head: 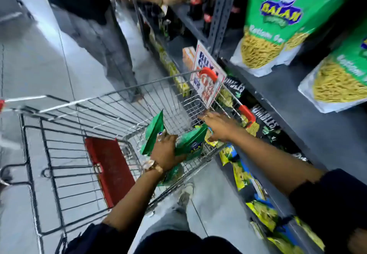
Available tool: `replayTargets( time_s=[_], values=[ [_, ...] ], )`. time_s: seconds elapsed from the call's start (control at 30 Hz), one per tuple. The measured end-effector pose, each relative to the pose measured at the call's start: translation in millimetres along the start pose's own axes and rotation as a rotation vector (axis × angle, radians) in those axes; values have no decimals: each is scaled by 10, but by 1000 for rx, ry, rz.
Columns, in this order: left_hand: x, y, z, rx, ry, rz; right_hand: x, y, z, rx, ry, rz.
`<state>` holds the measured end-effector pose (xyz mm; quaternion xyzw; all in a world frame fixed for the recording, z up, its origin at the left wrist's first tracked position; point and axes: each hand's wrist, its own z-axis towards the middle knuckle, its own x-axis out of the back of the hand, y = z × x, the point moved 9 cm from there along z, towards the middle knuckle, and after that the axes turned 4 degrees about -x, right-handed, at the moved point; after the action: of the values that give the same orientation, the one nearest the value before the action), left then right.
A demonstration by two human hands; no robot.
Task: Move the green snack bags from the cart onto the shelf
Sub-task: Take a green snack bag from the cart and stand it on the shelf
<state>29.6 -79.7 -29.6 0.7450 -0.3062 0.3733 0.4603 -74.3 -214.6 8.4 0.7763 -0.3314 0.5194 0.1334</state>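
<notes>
Reaching into the cart (127, 102), the left hand (165, 152) is clasped on green snack bags (190, 144); the right hand (219, 126) is spread flat over another.

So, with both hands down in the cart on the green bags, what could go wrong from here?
1. The left hand seems to pinch two green snack bags at once; one may slip while lifted.
2. The promo sign hangs over the cart rim beside the right hand; a rising bag could knock it.
3. Another person stands close by the shelf and could be bumped.
</notes>
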Motion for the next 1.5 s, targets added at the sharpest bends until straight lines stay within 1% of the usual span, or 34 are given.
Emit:
replayTargets(
  time_s=[0.03,0.07,0.13,0.17,0.23,0.3,0.33,0.4,0.43,0.47,0.5,0.53,0.6,0.63,0.7,0.77,0.9,1.0,1.07,1.1,1.17,1.23,1.27,1.37,1.43,1.5],
  values=[
    [-105,-17,71,-14,-86,113,-63,-24,106,0,-51,-54],
    [-164,-23,123,-23,-156,206,-97,2,180,-21,-78,-59],
    [-297,-158,207,20,-282,275,-245,133,324,-107,-152,-8],
    [-352,-227,244,54,-315,279,-332,229,400,-163,-186,79],
    [-427,-316,273,87,-334,258,-509,406,454,-308,-217,404],
    [-426,-338,303,64,-269,192,-619,490,488,-408,-189,773],
    [-427,-352,311,47,-233,146,-670,529,516,-446,-162,897],
    [-451,-341,284,18,-212,27,-789,520,585,-463,-173,929],
    [-477,-342,269,21,-244,-46,-854,489,625,-447,-203,941],
    [-518,-345,272,34,-298,-95,-907,467,663,-454,-227,1005],
    [-555,-334,288,38,-352,-94,-949,464,690,-449,-239,1073],
    [-567,-322,325,34,-374,-37,-979,466,710,-428,-238,1094],
    [-484,-277,454,24,-296,105,-1040,495,696,-430,-242,1096],
    [-425,-250,515,33,-251,124,-1078,539,681,-461,-242,1091],
    [-404,-217,593,66,-242,91,-1070,626,657,-493,-195,1052],
    [-407,-204,633,98,-260,38,-1066,686,671,-502,-151,1071],
    [-202,-152,726,103,-189,-11,-958,781,613,-568,-117,1045],
    [0,-67,795,90,-170,-65,-667,852,535,-523,-12,1070],
    [198,35,820,60,-118,-118,-420,851,467,-441,59,1132],
    [325,100,819,40,-75,-144,-284,855,412,-409,101,1160],
    [619,232,795,-20,23,-205,-44,902,276,-409,177,1218],
    [956,336,750,-76,142,-305,200,976,126,-393,278,1219],
    [1124,390,717,-96,201,-412,362,1008,13,-377,368,1217],
    [1543,645,578,-164,350,-892,800,1084,-370,-349,631,1284],
    [1757,856,532,-245,439,-1072,1045,1060,-604,-310,753,1325],
    [1923,1094,500,-277,506,-1213,1314,1014,-863,-249,872,1388]
  ],
)
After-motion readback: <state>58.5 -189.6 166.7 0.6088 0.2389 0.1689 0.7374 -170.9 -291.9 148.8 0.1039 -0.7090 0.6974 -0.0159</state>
